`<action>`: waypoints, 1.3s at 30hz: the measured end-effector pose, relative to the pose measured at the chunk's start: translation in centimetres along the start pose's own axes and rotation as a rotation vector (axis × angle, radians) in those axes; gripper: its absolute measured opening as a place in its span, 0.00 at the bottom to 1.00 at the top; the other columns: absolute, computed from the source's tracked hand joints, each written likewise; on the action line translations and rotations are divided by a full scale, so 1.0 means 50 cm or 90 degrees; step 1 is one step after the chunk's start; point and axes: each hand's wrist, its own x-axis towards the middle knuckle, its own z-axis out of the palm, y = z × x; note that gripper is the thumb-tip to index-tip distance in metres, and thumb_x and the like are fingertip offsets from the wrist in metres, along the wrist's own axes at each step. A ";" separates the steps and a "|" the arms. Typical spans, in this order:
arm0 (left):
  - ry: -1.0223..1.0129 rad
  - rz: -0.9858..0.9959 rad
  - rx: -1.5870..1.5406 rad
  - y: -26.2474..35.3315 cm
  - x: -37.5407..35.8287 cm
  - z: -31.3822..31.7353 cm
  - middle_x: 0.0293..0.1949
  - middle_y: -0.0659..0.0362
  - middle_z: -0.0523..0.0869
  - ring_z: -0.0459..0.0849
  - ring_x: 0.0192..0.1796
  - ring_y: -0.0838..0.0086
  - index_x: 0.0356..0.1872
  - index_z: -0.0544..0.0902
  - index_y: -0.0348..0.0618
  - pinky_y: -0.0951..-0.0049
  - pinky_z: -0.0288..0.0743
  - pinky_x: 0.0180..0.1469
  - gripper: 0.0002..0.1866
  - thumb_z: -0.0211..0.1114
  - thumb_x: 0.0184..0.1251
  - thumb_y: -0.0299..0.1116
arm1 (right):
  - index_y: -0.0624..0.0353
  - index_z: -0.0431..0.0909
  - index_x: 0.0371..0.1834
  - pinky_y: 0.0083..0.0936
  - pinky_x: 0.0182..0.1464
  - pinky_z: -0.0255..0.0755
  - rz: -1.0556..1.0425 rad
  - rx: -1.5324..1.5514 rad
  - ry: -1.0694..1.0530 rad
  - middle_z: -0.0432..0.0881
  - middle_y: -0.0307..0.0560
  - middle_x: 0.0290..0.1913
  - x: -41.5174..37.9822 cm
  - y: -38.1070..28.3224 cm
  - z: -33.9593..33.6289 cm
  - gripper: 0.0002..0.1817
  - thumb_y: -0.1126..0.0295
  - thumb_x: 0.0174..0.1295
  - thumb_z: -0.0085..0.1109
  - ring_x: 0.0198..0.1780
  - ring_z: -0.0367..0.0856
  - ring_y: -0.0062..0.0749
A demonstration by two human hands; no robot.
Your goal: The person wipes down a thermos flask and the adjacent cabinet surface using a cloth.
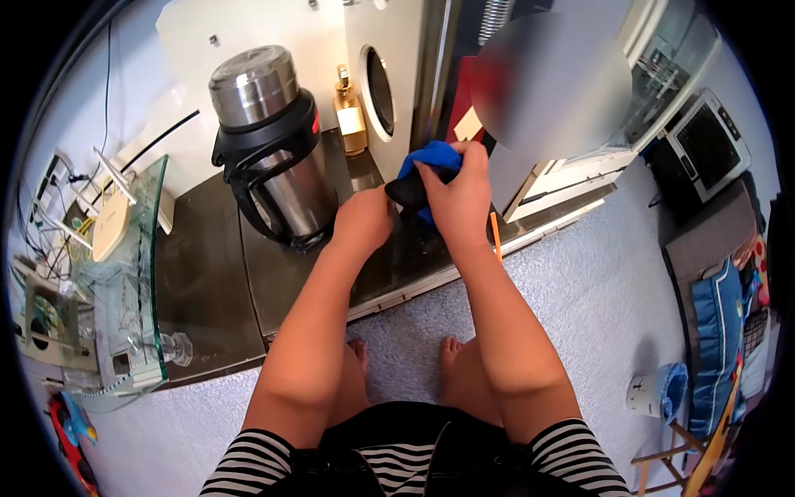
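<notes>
Above a dark countertop (199, 290), my right hand (462, 199) pinches a bright blue cloth (432, 156) against a rounded black object (407, 190), whose kind I cannot make out. My left hand (363, 220) is closed at the black object's left end, its fingertips mostly hidden. Left of my hands stands a large steel thermos (291, 178) with a black handle and a silver cup lid. A gold bottle (349, 116) is upright behind my left hand, beside a panel with a dark oval opening (378, 91).
At the left, a glass shelf (157, 273) carries a white router (113, 225) and cables, with a clear glass (176, 349) by its edge. A blurred patch covers the back right. On the right are a bin (650, 393), a blue bag (717, 340) and a microwave-like appliance (706, 145).
</notes>
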 end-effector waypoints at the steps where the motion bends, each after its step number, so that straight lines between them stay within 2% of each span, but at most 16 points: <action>1: 0.044 -0.005 -0.026 0.000 -0.001 -0.003 0.43 0.47 0.90 0.87 0.49 0.49 0.59 0.84 0.47 0.50 0.80 0.53 0.18 0.57 0.71 0.29 | 0.60 0.72 0.46 0.45 0.47 0.77 0.010 -0.035 -0.010 0.80 0.55 0.45 0.003 -0.001 0.004 0.26 0.63 0.52 0.78 0.48 0.83 0.57; 5: 0.223 -0.004 -0.126 -0.022 0.012 0.013 0.42 0.47 0.90 0.88 0.48 0.50 0.53 0.87 0.47 0.52 0.80 0.52 0.14 0.57 0.73 0.32 | 0.62 0.70 0.45 0.46 0.47 0.77 0.074 -0.097 -0.100 0.79 0.59 0.45 -0.014 0.016 0.033 0.28 0.61 0.52 0.79 0.48 0.82 0.60; 8: 0.198 -0.003 -0.272 -0.024 0.013 0.001 0.42 0.48 0.90 0.88 0.48 0.50 0.50 0.88 0.45 0.52 0.80 0.51 0.13 0.57 0.73 0.33 | 0.63 0.69 0.42 0.47 0.48 0.76 0.116 -0.151 -0.179 0.80 0.62 0.43 -0.024 0.032 0.044 0.30 0.59 0.49 0.81 0.48 0.82 0.62; 12: 0.147 0.016 -0.238 -0.024 0.009 0.000 0.41 0.49 0.91 0.88 0.48 0.52 0.47 0.89 0.43 0.54 0.80 0.51 0.15 0.60 0.74 0.42 | 0.62 0.67 0.50 0.50 0.52 0.79 0.136 -0.207 -0.268 0.79 0.64 0.52 -0.056 0.079 0.053 0.35 0.59 0.48 0.82 0.52 0.82 0.64; 14: -0.106 -0.012 -0.219 -0.017 0.005 -0.017 0.40 0.47 0.91 0.89 0.47 0.52 0.46 0.89 0.43 0.55 0.80 0.50 0.25 0.58 0.74 0.56 | 0.64 0.67 0.52 0.50 0.53 0.79 0.177 -0.284 -0.369 0.78 0.66 0.54 -0.079 0.104 0.058 0.35 0.61 0.49 0.81 0.54 0.82 0.66; 15: -0.173 0.030 -0.238 -0.047 0.030 0.037 0.43 0.41 0.90 0.89 0.46 0.49 0.47 0.89 0.36 0.56 0.80 0.51 0.39 0.55 0.70 0.69 | 0.66 0.68 0.54 0.49 0.55 0.78 0.191 -0.267 -0.382 0.78 0.68 0.56 -0.076 0.103 0.054 0.33 0.63 0.52 0.78 0.56 0.81 0.67; 20: -0.355 -0.085 -0.390 0.002 -0.011 -0.001 0.55 0.43 0.87 0.85 0.55 0.59 0.61 0.81 0.34 0.62 0.77 0.58 0.37 0.59 0.74 0.63 | 0.69 0.72 0.56 0.43 0.62 0.74 0.140 -0.210 -0.437 0.78 0.69 0.58 -0.042 0.045 -0.028 0.29 0.61 0.58 0.72 0.60 0.80 0.59; 23: -0.100 0.009 -0.603 -0.006 -0.002 0.027 0.49 0.50 0.88 0.85 0.52 0.63 0.62 0.78 0.34 0.65 0.76 0.57 0.31 0.60 0.77 0.55 | 0.67 0.71 0.61 0.38 0.60 0.76 0.048 0.006 -0.469 0.79 0.61 0.61 -0.033 -0.002 -0.078 0.25 0.69 0.64 0.68 0.59 0.82 0.45; 24: -0.100 0.008 -0.609 0.000 0.002 0.020 0.49 0.50 0.88 0.85 0.52 0.63 0.62 0.78 0.34 0.65 0.76 0.57 0.31 0.60 0.77 0.55 | 0.66 0.69 0.64 0.34 0.57 0.79 0.120 0.208 -0.442 0.78 0.59 0.62 -0.032 -0.015 -0.078 0.26 0.73 0.65 0.66 0.57 0.83 0.40; 25: 0.091 -0.049 -0.620 0.007 0.009 0.017 0.49 0.46 0.88 0.86 0.52 0.56 0.60 0.79 0.35 0.60 0.77 0.57 0.28 0.60 0.76 0.53 | 0.66 0.67 0.67 0.31 0.54 0.82 0.193 0.411 -0.404 0.77 0.56 0.64 -0.034 -0.027 -0.077 0.26 0.77 0.67 0.64 0.55 0.84 0.34; 26: 0.280 -0.107 -0.618 0.015 0.013 0.012 0.48 0.42 0.88 0.87 0.53 0.49 0.58 0.79 0.35 0.55 0.77 0.57 0.25 0.61 0.76 0.50 | 0.66 0.67 0.67 0.31 0.54 0.82 0.198 0.410 -0.404 0.77 0.56 0.64 -0.032 -0.041 -0.075 0.26 0.77 0.67 0.64 0.55 0.84 0.34; 29: 0.462 -0.023 -0.683 0.040 0.010 -0.027 0.50 0.42 0.85 0.84 0.55 0.46 0.58 0.76 0.36 0.54 0.75 0.59 0.21 0.60 0.77 0.43 | 0.64 0.69 0.65 0.27 0.45 0.83 0.167 0.264 -0.230 0.80 0.55 0.58 -0.017 -0.059 -0.065 0.22 0.79 0.69 0.62 0.47 0.85 0.28; 32: 0.563 0.023 -0.551 0.064 0.044 0.004 0.55 0.41 0.81 0.80 0.59 0.45 0.60 0.73 0.36 0.54 0.73 0.61 0.21 0.62 0.76 0.40 | 0.65 0.71 0.62 0.27 0.42 0.82 0.075 0.100 -0.186 0.82 0.54 0.51 -0.015 -0.008 -0.033 0.20 0.80 0.68 0.62 0.44 0.85 0.30; 36: 0.479 0.012 -0.357 0.078 0.057 0.053 0.53 0.39 0.77 0.78 0.56 0.42 0.58 0.70 0.34 0.51 0.73 0.58 0.18 0.60 0.76 0.35 | 0.65 0.73 0.55 0.32 0.46 0.80 0.042 0.047 -0.203 0.82 0.53 0.44 -0.011 0.035 -0.006 0.17 0.84 0.64 0.60 0.41 0.85 0.37; 37: 0.448 -0.009 -0.341 0.077 0.051 0.054 0.51 0.38 0.78 0.79 0.54 0.40 0.55 0.69 0.34 0.48 0.74 0.57 0.15 0.58 0.76 0.33 | 0.66 0.73 0.52 0.39 0.49 0.79 0.079 0.056 -0.231 0.82 0.59 0.44 -0.007 0.033 -0.004 0.15 0.83 0.62 0.61 0.42 0.85 0.49; 39: 0.378 -0.047 -0.324 0.063 0.045 0.069 0.51 0.38 0.78 0.80 0.54 0.40 0.54 0.69 0.34 0.48 0.75 0.56 0.14 0.57 0.76 0.32 | 0.64 0.72 0.54 0.42 0.51 0.79 0.057 -0.052 -0.273 0.83 0.62 0.46 -0.014 0.040 0.003 0.17 0.81 0.63 0.61 0.47 0.84 0.55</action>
